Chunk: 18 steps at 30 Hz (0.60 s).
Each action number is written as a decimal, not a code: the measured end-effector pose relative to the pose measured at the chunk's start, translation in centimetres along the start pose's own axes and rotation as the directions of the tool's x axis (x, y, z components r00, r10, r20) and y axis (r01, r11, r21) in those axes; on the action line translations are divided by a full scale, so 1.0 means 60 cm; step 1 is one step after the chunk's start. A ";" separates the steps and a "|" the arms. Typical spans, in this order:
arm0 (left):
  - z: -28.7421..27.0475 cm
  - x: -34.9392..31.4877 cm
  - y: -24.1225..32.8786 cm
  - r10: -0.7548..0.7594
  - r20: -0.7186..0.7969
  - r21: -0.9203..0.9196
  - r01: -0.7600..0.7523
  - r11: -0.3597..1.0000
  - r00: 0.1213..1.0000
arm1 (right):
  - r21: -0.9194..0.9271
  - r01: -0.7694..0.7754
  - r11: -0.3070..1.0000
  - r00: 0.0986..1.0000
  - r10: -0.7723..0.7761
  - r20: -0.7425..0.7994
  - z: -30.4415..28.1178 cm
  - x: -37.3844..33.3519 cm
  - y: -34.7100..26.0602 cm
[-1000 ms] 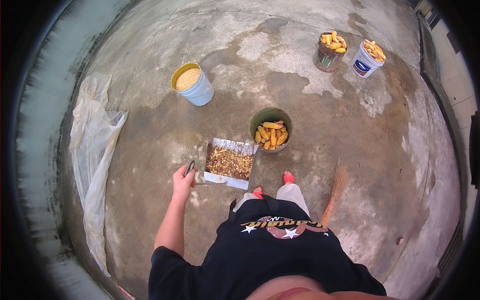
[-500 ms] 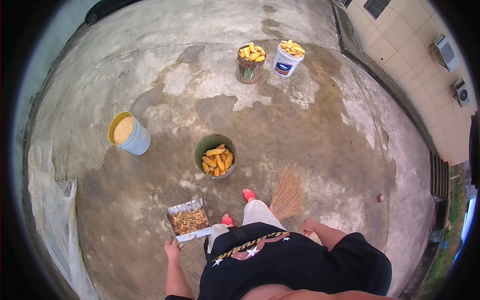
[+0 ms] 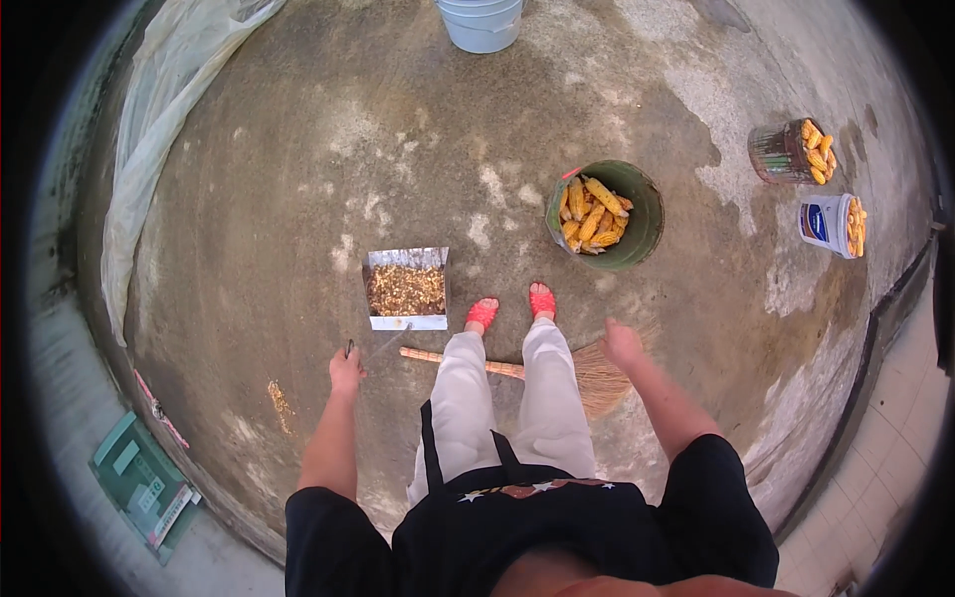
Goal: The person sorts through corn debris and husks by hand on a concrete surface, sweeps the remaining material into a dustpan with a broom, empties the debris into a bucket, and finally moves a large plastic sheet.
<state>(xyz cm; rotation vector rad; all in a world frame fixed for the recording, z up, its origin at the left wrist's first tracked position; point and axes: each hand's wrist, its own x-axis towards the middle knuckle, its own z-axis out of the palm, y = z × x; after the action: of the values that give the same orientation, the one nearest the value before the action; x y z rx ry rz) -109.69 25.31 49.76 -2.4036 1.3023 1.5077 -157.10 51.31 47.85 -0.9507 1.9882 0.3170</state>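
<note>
A metal dustpan [image 3: 409, 322] full of corn kernels and brown bits is at the left, in front of my feet. My left hand [image 3: 347, 370] is closed round its thin handle. My right hand [image 3: 624, 345] hangs over the bristle end of a straw broom [image 3: 468, 364], its fingers curled and no held object visible. The broom lies across the ground, its stick passing behind my legs. Ahead on the right stands a green bucket [image 3: 647, 214] partly filled with corn cobs [image 3: 594, 214].
Kernels [image 3: 281, 406] lie scattered at the left. Plastic sheeting [image 3: 149, 149] runs along the left side, above a green board [image 3: 139, 488]. A blue-grey bucket [image 3: 480, 25] stands far ahead. Two buckets of cobs, a brown one [image 3: 776, 152] and a white one [image 3: 822, 221], stand far right.
My view has swung left and down, so the buckets sit further right and the broom's stick now shows. My left hand still holds the dustpan; my right hand has moved forward.
</note>
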 end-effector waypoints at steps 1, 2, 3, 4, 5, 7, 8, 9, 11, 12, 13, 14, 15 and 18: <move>0.011 0.012 -0.023 0.014 -0.032 -0.059 -0.016 0.998 0.999 | -0.045 0.038 0.998 0.999 -0.039 -0.021 -0.008 0.055 -0.002; 0.021 0.018 -0.039 -0.024 -0.045 -0.075 0.020 0.997 0.999 | -0.084 0.039 0.996 0.999 -0.039 -0.009 -0.010 0.111 -0.001; 0.027 0.024 -0.064 -0.055 -0.064 -0.085 0.050 0.995 0.996 | -0.128 0.050 0.991 0.999 -0.050 0.004 -0.008 0.163 -0.004; 0.032 0.029 -0.091 -0.080 -0.091 -0.156 0.065 0.986 0.993 | -0.145 0.077 0.986 0.997 -0.073 0.030 0.000 0.204 -0.003; 0.031 0.031 -0.121 -0.106 -0.128 -0.231 0.074 0.970 0.986 | -0.249 0.102 0.963 0.995 -0.104 0.005 0.011 0.246 -0.003; 0.051 0.022 -0.151 -0.141 -0.177 -0.281 0.087 0.956 0.974 | -0.369 0.106 0.923 0.994 -0.112 0.006 0.013 0.301 -0.031; 0.064 0.031 -0.136 -0.149 -0.193 -0.321 0.081 0.944 0.970 | -0.368 0.132 0.921 0.988 -0.154 -0.031 0.032 0.341 0.004; 0.067 0.028 -0.133 -0.173 -0.212 -0.328 0.096 0.940 0.962 | -0.469 0.154 0.870 0.985 -0.175 -0.003 0.036 0.357 -0.001; 0.064 0.048 -0.118 -0.194 -0.229 -0.365 0.100 0.926 0.954 | -0.360 0.169 0.918 0.983 -0.186 -0.012 0.064 0.418 0.038; 0.056 0.054 -0.131 -0.217 -0.234 -0.399 0.110 0.910 0.948 | -0.371 0.211 0.904 0.974 -0.225 0.006 0.081 0.433 0.042; 0.047 0.053 -0.148 -0.250 -0.249 -0.423 0.128 0.897 0.936 | -0.312 0.242 0.919 0.968 -0.249 0.018 0.095 0.438 0.048; 0.063 0.036 -0.154 -0.272 -0.246 -0.459 0.135 0.878 0.930 | -0.271 0.276 0.922 0.960 -0.277 0.036 0.082 0.452 0.074; 0.043 0.032 -0.162 -0.269 -0.255 -0.469 0.124 0.874 0.929 | -0.197 0.303 0.932 0.953 -0.301 0.042 0.093 0.451 0.080; -0.023 0.027 -0.200 -0.295 -0.288 -0.496 0.121 0.860 0.911 | -0.178 0.334 0.926 0.942 -0.326 0.075 0.098 0.461 0.116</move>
<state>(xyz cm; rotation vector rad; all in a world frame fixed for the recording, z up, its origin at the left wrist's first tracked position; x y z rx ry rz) -100.57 31.55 44.60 -3.1224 0.7080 1.5116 -167.32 45.35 21.23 -1.3666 1.7404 0.3360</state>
